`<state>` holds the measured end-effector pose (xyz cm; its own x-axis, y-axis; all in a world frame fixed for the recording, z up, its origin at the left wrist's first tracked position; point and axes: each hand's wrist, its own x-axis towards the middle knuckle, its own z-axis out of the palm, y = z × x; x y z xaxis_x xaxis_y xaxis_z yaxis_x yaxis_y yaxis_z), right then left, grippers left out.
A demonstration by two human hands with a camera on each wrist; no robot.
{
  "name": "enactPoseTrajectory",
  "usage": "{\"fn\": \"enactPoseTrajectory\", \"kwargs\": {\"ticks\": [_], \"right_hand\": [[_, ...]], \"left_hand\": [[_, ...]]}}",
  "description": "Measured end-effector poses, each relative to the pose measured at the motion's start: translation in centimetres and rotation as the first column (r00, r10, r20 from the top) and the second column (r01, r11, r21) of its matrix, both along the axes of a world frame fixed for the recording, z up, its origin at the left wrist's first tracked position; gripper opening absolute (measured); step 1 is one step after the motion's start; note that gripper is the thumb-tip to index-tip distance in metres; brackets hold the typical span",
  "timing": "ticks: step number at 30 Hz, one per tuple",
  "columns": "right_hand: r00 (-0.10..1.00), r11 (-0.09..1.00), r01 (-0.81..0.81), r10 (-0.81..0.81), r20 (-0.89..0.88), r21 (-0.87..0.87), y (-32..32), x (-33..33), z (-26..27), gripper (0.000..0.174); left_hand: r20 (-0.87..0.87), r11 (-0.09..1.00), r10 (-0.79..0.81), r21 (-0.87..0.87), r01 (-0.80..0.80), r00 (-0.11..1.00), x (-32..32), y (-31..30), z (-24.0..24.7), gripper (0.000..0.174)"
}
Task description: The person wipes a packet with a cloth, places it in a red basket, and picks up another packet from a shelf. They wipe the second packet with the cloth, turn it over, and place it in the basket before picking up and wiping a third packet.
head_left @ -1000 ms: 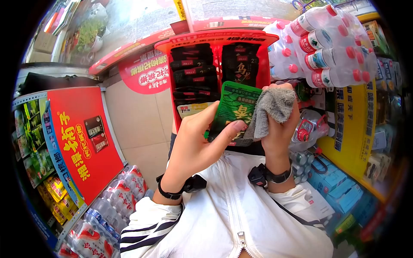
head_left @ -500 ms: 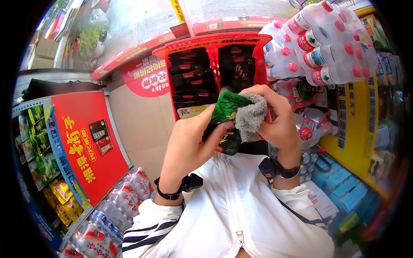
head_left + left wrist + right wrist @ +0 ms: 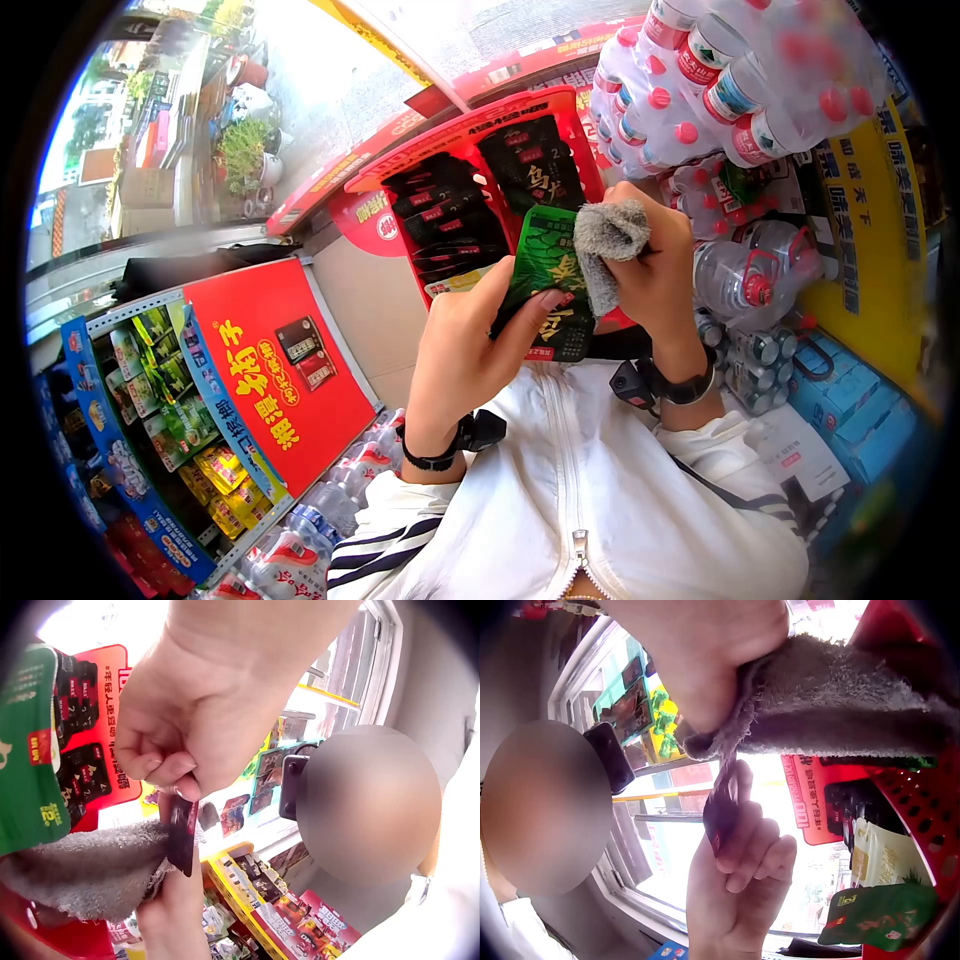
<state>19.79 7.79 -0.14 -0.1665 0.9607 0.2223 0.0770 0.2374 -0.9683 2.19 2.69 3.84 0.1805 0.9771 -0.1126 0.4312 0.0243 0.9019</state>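
In the head view my left hand [image 3: 470, 345] pinches a green and black snack pouch [image 3: 545, 285] between thumb and fingers, its printed side facing up. My right hand [image 3: 655, 260] grips a grey terry cloth [image 3: 610, 235], which lies along the pouch's right edge. The pouch [image 3: 182, 834] appears nearly edge-on in the left wrist view, with the cloth [image 3: 90, 870] beside it. Below both hands stands a red display basket [image 3: 590, 165] with rows of black pouches [image 3: 530, 165]. Another green pouch [image 3: 881, 919] sits at the basket in the right wrist view.
Wrapped packs of water bottles [image 3: 740, 90] rise at the right, above large clear jugs [image 3: 750, 280] and blue cartons [image 3: 850, 400]. To the left are a red sign panel [image 3: 270, 370] and a shelf of snack packets [image 3: 180, 430]. Tiled floor [image 3: 375, 320] shows between.
The cloth moved over the pouch's upper right part, then back to its right edge. The pouch tipped and now faces up again. The head view has turned, so the surroundings appear tilted.
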Motion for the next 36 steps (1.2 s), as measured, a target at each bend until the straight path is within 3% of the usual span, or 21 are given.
{"fn": "enactPoseTrajectory", "kwargs": {"ticks": [3,4,5,7,9,13,15,16,17,19,21,22,23,25,27,28,31,36], "right_hand": [[0.991,0.995,0.021,-0.008,-0.135,0.093,0.5,0.5,-1.3,0.004],[0.953,0.998,-0.008,0.025,-0.302,0.056,0.6,0.7,-1.8,0.011],[0.943,0.998,0.022,-0.003,-0.334,0.054,0.8,1.3,-1.7,0.011],[0.935,0.963,-0.268,0.254,-0.248,-0.021,1.1,1.9,-0.5,0.019],[0.962,0.957,-0.266,0.271,-0.028,0.118,0.7,0.3,-1.3,0.039],[0.986,0.979,-0.16,0.164,-0.023,0.123,-0.2,-1.3,-0.9,0.036],[0.988,0.99,-0.142,0.14,0.069,0.021,0.1,-0.5,-0.4,0.026],[0.999,0.998,-0.045,0.046,-0.025,0.051,0.2,-0.7,-0.8,0.015],[0.997,0.997,-0.046,0.05,-0.051,0.061,0.4,-1.0,-0.9,0.015],[0.922,0.991,-0.005,-0.046,-0.385,-0.132,0.5,-0.7,-0.5,0.006],[0.885,0.986,-0.011,-0.067,-0.462,-0.164,0.0,-1.7,-0.3,0.007],[0.874,0.991,0.015,-0.079,-0.479,-0.135,-0.3,-2.3,-0.5,0.008],[0.863,0.993,0.042,-0.09,-0.497,-0.107,-0.5,-2.6,-0.7,0.014],[0.885,0.994,0.019,-0.068,-0.461,-0.111,-0.5,-2.6,-1.1,0.017],[0.777,0.972,0.048,-0.18,-0.603,-0.229,-0.6,-3.0,-1.1,0.017],[0.777,0.971,0.043,-0.18,-0.604,-0.233,-0.6,-2.9,-1.1,0.017],[0.773,0.975,0.068,-0.184,-0.607,-0.209,-0.4,-2.7,-1.2,0.017],[0.816,0.974,0.14,-0.217,-0.537,-0.181,-0.3,-2.5,-1.1,0.017]], "left_hand": [[-0.059,0.998,-0.03,-0.059,0.026,0.998,-0.6,0.3,0.8,0.017],[-0.023,0.998,-0.024,-0.051,0.023,0.999,-1.0,0.2,0.6,0.016],[0.009,0.998,-0.025,-0.048,0.026,1.0,-1.3,0.2,0.6,0.016],[-0.132,0.993,-0.079,-0.093,0.067,0.988,-2.2,0.2,0.7,0.016],[-0.193,0.992,-0.109,-0.085,0.094,0.975,-2.0,0.5,1.2,0.017],[-0.274,0.992,-0.125,-0.045,0.117,0.954,-2.7,0.2,1.0,0.027],[-0.222,0.99,0.011,-0.137,-0.042,0.975,-2.1,0.2,1.5,0.028],[-0.196,0.995,0.0,-0.095,-0.019,0.981,-2.6,0.2,1.4,0.027],[-0.17,0.999,-0.013,-0.051,0.004,0.985,-3.2,0.2,1.5,0.026],[-0.083,0.999,0.019,-0.048,-0.023,0.996,-2.9,0.3,1.6,0.025],[0.01,0.995,-0.069,-0.075,0.07,0.998,-2.5,0.5,1.4,0.026],[-0.014,0.994,-0.087,0.064,0.088,0.996,-1.3,0.3,1.1,0.026],[0.014,0.994,-0.103,-0.04,0.104,0.995,-1.3,0.2,0.6,0.02],[-0.097,0.998,-0.021,0.05,0.026,0.995,0.0,-0.8,0.6,0.015],[-0.129,0.992,-0.066,0.102,0.079,0.99,0.3,-0.6,0.8,0.015],[-0.163,0.981,-0.099,0.148,0.124,0.982,0.3,-0.6,0.9,0.016],[-0.198,0.973,-0.188,0.097,0.21,0.962,-0.5,-0.1,0.7,0.016],[-0.175,0.978,-0.197,0.036,0.206,0.965,-0.8,-0.3,0.4,0.018]]}}
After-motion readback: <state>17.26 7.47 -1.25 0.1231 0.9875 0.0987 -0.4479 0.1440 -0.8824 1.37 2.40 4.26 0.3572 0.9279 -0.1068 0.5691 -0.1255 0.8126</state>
